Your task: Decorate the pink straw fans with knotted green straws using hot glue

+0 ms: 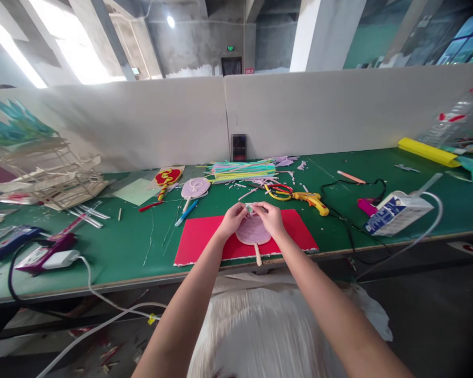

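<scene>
A round lilac hand fan (253,232) with a short wooden handle (258,254) lies on a red board (203,236). At the fan's top edge, my left hand (235,217) and my right hand (269,218) meet, fingers pinched together. Between the fingertips shows a small pale green piece (249,208), too small to make out further. Beyond the hands are scissors (279,192) with red and yellow handles and a yellow glue gun (312,200). A second lilac fan (196,187) and a blue pen-like tool (186,212) lie to the left.
Coloured paper strips (240,170) are heaped at the back before a grey partition (142,121). A red and yellow fan (168,177) lies left. A power strip (45,254) and a stick model (57,181) occupy the far left. A drink carton (394,214) and cables sit right.
</scene>
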`<action>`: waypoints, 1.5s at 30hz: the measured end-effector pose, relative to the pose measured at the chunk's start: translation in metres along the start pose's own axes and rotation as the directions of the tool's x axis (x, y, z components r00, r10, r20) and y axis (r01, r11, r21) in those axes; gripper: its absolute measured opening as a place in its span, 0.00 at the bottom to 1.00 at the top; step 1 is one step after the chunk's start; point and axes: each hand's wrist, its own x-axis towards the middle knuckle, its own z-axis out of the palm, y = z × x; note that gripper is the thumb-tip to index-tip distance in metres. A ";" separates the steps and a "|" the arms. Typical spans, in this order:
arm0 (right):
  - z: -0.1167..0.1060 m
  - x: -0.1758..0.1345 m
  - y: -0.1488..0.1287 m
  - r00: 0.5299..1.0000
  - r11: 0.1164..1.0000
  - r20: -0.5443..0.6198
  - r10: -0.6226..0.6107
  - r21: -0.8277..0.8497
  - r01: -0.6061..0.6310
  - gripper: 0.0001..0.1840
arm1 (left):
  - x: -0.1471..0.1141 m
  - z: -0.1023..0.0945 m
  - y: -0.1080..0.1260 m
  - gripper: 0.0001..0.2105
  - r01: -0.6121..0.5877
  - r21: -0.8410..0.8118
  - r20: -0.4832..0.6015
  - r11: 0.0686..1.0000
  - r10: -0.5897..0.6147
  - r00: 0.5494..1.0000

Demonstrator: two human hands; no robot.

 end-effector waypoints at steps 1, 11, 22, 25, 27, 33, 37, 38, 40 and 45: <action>0.000 0.000 0.000 1.000 1.000 0.000 0.003 -0.007 -0.003 0.13 | 0.000 0.000 -0.001 0.15 -0.001 0.000 0.012 1.000 0.001 1.000; 0.000 0.001 0.001 1.000 0.999 0.020 0.021 -0.039 -0.021 0.15 | 0.001 -0.002 -0.006 0.16 -0.016 0.030 0.090 0.999 0.013 0.996; 0.000 0.000 0.007 1.000 0.991 0.026 0.013 -0.137 -0.010 0.17 | -0.002 0.000 -0.004 0.10 -0.068 0.245 0.019 0.967 0.066 0.998; 0.001 0.000 0.006 1.000 0.989 0.010 0.006 -0.149 -0.004 0.18 | -0.003 0.000 -0.003 0.10 -0.071 0.261 0.019 0.963 0.068 0.997; 0.001 -0.001 0.004 1.000 0.992 0.007 0.015 -0.127 -0.014 0.18 | -0.004 0.000 -0.001 0.10 -0.073 0.269 0.015 0.960 0.072 0.997; 0.003 -0.001 0.001 0.999 1.000 0.036 0.021 -0.022 -0.020 0.18 | -0.003 0.000 0.003 0.10 -0.051 0.227 -0.055 0.973 0.065 0.996; 0.004 -0.001 0.002 0.999 0.999 0.053 0.013 -0.030 -0.011 0.18 | -0.003 0.000 0.002 0.10 -0.054 0.215 -0.077 0.975 0.073 0.994; 0.004 -0.001 0.002 0.998 1.000 0.054 0.012 -0.029 -0.010 0.18 | -0.003 0.000 0.002 0.10 -0.056 0.216 -0.077 0.975 0.074 0.994; 0.004 -0.002 0.001 0.998 1.000 0.059 0.019 -0.018 -0.018 0.18 | -0.003 0.000 0.002 0.11 -0.053 0.223 -0.079 0.973 0.072 0.994; 0.005 -0.004 -0.007 0.995 0.999 0.086 0.041 -0.018 -0.039 0.17 | -0.003 -0.001 0.001 0.11 -0.046 0.242 -0.078 0.969 0.067 0.995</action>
